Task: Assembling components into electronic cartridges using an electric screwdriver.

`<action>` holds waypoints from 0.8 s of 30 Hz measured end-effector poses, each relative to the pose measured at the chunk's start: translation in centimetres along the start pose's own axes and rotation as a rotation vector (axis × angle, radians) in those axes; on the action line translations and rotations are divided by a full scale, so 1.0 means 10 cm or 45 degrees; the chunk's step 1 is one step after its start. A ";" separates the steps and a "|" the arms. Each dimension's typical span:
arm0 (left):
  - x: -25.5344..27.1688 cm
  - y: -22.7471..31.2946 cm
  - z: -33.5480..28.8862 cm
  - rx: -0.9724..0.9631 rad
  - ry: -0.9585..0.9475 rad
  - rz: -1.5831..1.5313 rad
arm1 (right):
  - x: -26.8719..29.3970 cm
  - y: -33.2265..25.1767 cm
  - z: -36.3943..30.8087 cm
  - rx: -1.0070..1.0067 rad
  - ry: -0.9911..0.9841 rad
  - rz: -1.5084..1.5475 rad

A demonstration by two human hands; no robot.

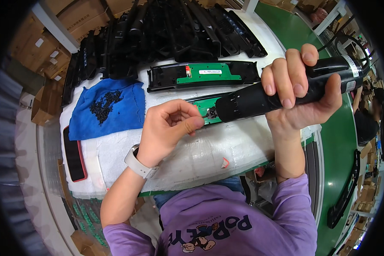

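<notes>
Purple sleeves: nearest to me, at 6 o'clock, both forearms rising from them toward the bench.
Left hand (pixel 168 128): mine, a pale watch (pixel 137 163) on the wrist; fingers curled shut, thumb and forefinger pinched together just at the driver's tip. Whether a screw sits in the pinch I cannot tell.
Right hand (pixel 301 91): mine, wrapped tight around the black electric screwdriver (pixel 281 91), held nearly level, bit pointing toward 9 o'clock.
Near board (pixel 202 109): green circuit board in its black housing, under the bit and touching my left fingertips.
Far board (pixel 209 73): a second green board in a long black housing (pixel 162 79), lying just beyond at 12 o'clock, apart from my hands.
Blue cloth (pixel 104 109): at 10 o'clock, a heap of small black screws (pixel 103 104) on it; open white padding between it and my left hand.
Black plastic parts (pixel 170 30): stacked along the far edge, crowding 11 to 1 o'clock.
Red-edged phone (pixel 74 155): at the bench's left edge, 8 o'clock.
Surface: white foam padding (pixel 200 158), bare along the near edge.
Room: green conveyor (pixel 339 145) running past at 3 o'clock, a long black part (pixel 345 192) lying on it; cardboard boxes (pixel 42 55) at 10 o'clock.
</notes>
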State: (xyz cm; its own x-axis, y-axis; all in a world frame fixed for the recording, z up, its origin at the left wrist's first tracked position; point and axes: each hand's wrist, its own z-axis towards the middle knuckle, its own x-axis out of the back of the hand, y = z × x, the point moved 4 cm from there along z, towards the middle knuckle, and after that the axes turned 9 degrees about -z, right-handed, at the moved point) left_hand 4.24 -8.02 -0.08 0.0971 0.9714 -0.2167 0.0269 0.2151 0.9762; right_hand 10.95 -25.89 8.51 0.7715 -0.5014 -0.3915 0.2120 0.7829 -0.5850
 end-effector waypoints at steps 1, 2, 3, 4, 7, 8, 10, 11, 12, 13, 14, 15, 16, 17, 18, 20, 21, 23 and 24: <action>0.00 -0.01 -0.01 0.042 -0.013 -0.027 | -0.01 0.01 0.00 -0.009 -0.019 0.009; 0.01 -0.02 -0.02 0.084 -0.027 -0.055 | -0.02 0.00 -0.01 -0.007 -0.021 0.011; 0.01 -0.03 -0.02 0.086 -0.028 -0.055 | -0.01 0.01 -0.01 -0.018 -0.016 0.018; 0.01 -0.03 -0.02 0.100 -0.025 -0.049 | -0.01 0.02 -0.01 -0.028 -0.012 0.024; 0.00 -0.04 -0.03 0.133 -0.059 -0.031 | -0.01 0.03 -0.01 -0.052 0.076 0.018; -0.02 -0.04 -0.03 0.151 -0.094 -0.020 | 0.00 0.04 -0.01 -0.050 0.079 0.015; -0.06 0.02 -0.02 -0.094 -0.132 0.240 | 0.06 0.05 0.01 -0.066 0.217 0.091; -0.10 0.09 -0.03 -0.341 -0.164 0.498 | 0.08 0.02 0.02 -0.063 0.219 0.087; -0.16 0.18 -0.05 -0.390 -0.193 0.666 | 0.10 -0.01 0.03 -0.118 0.170 -0.020; -0.16 0.16 -0.03 -0.392 -0.200 0.662 | 0.11 -0.02 0.04 -0.174 0.121 -0.126; -0.18 0.16 -0.03 -0.583 -0.204 0.938 | 0.10 -0.03 0.02 -0.142 0.105 -0.199; -0.21 0.16 -0.05 -0.774 -0.202 1.214 | 0.10 -0.06 0.01 -0.103 0.012 -0.320; -0.21 0.13 -0.05 -0.753 -0.198 1.292 | 0.11 -0.08 -0.02 -0.163 -0.024 -0.447; -0.20 0.10 -0.04 -0.753 -0.201 1.288 | 0.10 -0.10 -0.05 -0.223 -0.060 -0.574; -0.18 0.06 -0.02 -0.713 -0.202 1.325 | 0.09 -0.09 -0.07 -0.259 -0.010 -0.594; -0.14 -0.03 0.00 -0.666 -0.206 1.357 | 0.07 -0.05 -0.09 -0.286 -0.019 -0.625; -0.13 -0.05 0.01 -0.654 -0.209 1.311 | 0.04 -0.03 -0.09 -0.307 -0.032 -0.656; -0.13 -0.06 0.02 -0.639 -0.217 1.261 | 0.01 -0.01 -0.10 -0.287 0.017 -0.676; -0.12 -0.05 0.02 -0.632 -0.215 1.266 | 0.01 0.02 -0.11 -0.359 0.057 -0.618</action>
State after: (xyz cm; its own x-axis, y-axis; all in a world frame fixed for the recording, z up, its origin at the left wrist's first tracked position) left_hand 4.25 -9.34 -0.32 -0.0109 0.7154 0.6987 -0.5333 -0.5952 0.6011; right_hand 10.38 -26.19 7.60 0.5978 -0.7997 -0.0560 0.3630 0.3323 -0.8705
